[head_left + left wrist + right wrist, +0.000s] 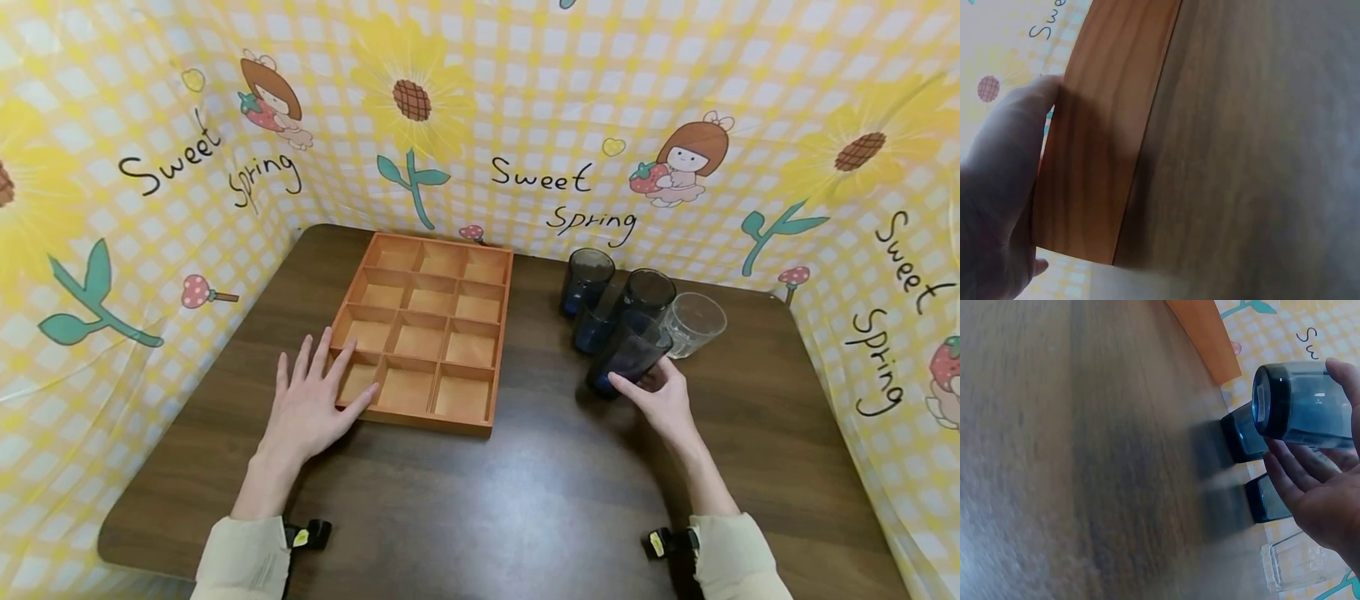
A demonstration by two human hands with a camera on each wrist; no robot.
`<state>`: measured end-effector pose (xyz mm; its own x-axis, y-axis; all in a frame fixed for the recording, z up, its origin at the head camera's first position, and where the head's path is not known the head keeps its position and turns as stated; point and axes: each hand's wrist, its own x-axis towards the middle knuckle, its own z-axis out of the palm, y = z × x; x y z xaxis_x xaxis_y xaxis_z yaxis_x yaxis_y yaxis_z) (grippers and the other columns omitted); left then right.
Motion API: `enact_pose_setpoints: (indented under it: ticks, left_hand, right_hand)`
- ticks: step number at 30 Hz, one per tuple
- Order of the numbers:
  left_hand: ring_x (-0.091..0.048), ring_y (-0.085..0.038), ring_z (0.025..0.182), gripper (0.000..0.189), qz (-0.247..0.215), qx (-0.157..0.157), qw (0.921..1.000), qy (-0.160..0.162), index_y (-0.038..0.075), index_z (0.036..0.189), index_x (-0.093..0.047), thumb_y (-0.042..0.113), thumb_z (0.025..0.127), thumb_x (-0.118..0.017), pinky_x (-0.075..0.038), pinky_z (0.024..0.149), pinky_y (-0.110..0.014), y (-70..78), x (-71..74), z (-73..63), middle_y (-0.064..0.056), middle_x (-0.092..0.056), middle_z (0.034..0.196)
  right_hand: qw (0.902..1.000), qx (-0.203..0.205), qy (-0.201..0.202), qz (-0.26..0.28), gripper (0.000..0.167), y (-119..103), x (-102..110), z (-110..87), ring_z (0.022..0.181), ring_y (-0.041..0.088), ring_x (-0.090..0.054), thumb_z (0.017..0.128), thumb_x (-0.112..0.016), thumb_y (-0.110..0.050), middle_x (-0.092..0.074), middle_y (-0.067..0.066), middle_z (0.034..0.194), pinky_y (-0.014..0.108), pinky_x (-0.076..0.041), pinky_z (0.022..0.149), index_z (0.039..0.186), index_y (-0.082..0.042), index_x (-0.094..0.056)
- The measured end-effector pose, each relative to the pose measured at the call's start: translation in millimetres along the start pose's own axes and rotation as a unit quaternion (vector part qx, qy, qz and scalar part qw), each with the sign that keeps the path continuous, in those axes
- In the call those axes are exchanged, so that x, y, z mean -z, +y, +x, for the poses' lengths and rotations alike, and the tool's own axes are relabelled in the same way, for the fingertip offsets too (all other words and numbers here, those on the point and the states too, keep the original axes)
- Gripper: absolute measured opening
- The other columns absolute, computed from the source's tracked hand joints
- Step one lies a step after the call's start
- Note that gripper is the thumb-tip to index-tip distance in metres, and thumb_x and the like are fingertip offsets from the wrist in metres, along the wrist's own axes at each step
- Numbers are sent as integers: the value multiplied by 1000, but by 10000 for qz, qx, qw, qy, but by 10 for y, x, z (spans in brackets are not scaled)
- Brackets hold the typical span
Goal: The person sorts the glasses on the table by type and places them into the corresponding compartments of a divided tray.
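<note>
My left hand (311, 408) rests on the near left corner of a wooden compartment box (420, 422), fingers spread and fairly straight. In the left wrist view the thumb (1013, 134) lies along the top of the box's side wall (1094, 144). Fingers and thumb of my right hand (663, 400) grip a dark blue drinking glass (630, 354). This glass is tilted and raised off the table in the right wrist view. Behind it stand more dark blue glasses (588, 279) and a clear glass (701, 321), partly overlapped in the head view.
All of this is on a dark wood table (450, 517). The box's compartments hold nothing, and it lies left of the glasses. Yellow checked cloth (525, 108) with printed flowers hangs along the back and both sides, close to the table's edges.
</note>
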<state>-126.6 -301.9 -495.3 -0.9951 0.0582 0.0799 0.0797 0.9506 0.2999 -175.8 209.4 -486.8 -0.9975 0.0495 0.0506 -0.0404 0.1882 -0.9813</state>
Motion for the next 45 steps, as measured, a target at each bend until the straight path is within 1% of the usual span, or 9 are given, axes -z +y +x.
enact_pose_setpoints:
  ticks: [3,7,14,18,22,31,34,41,45]
  left_hand:
    - [-8,-50,171,94,-22,6,9999,-117,14,176,-27,70,105,-55,-3,133,-78,32,28,1,-25,-8,185]
    - [-7,-47,173,100,-1,-66,9999,-153,7,176,-25,71,106,-54,-5,136,-74,63,39,37,-27,-6,184]
    - [-5,-44,174,102,183,-107,9995,-228,5,176,-20,73,106,-51,-6,137,-71,53,-4,64,-24,-2,185]
    - [-3,-43,174,104,168,-176,9992,-322,7,177,-16,75,106,-49,-5,137,-72,50,23,61,-23,2,186]
    - [-2,-43,174,110,130,-188,9988,-438,7,178,-14,78,103,-52,-5,137,-70,29,69,40,-22,2,186]
    - [-1,-42,174,114,204,-263,9980,-530,7,178,-13,81,101,-53,-6,138,-68,27,66,38,-23,1,186]
    - [-1,-41,175,114,190,-272,9981,-513,7,178,-13,81,100,-53,-6,139,-68,23,51,51,-23,1,186]
    - [-6,-39,175,115,189,-226,9989,-378,7,178,-12,80,100,-55,-5,139,-66,-46,55,20,-19,-4,187]
    - [-5,-39,175,115,185,-240,9988,-372,7,178,-10,80,101,-53,-5,139,-65,-47,50,31,-17,-2,187]
  right_hand:
    - [9998,107,-131,107,46,-22,-39,-26,90,-1,-73,91,-82,7,-76,-22,98,13,-59,82,125,-21,-68]
    - [9992,166,-295,213,49,-83,-105,-30,92,0,-73,91,-80,8,-77,-22,101,14,-60,83,126,-23,-68]
    - [9980,82,-616,102,43,-142,-228,7,93,1,-72,92,-81,5,-76,-22,100,16,-60,83,130,-7,-66]
    - [9974,122,-696,152,49,-169,-321,63,96,-1,-73,92,-81,6,-76,-24,102,15,-60,86,137,2,-64]
    - [9956,174,-909,167,58,-192,-428,121,98,-2,-73,92,-80,6,-76,-25,104,14,-59,90,146,7,-59]
    - [9937,88,-1112,56,59,-222,-609,263,97,-4,-74,94,-80,1,-75,-25,101,13,-59,89,150,4,-60]
    - [9933,157,-1149,-6,58,-238,-662,319,97,-4,-74,95,-81,0,-76,-18,106,14,-59,89,149,4,-60]
    - [9908,183,-1328,-201,58,-275,-761,435,99,-4,-73,96,-82,-5,-77,16,127,15,-60,90,150,0,-62]
    - [9910,75,-1327,-184,58,-319,-778,490,100,-3,-73,97,-81,-8,-75,19,130,15,-59,90,151,0,-60]
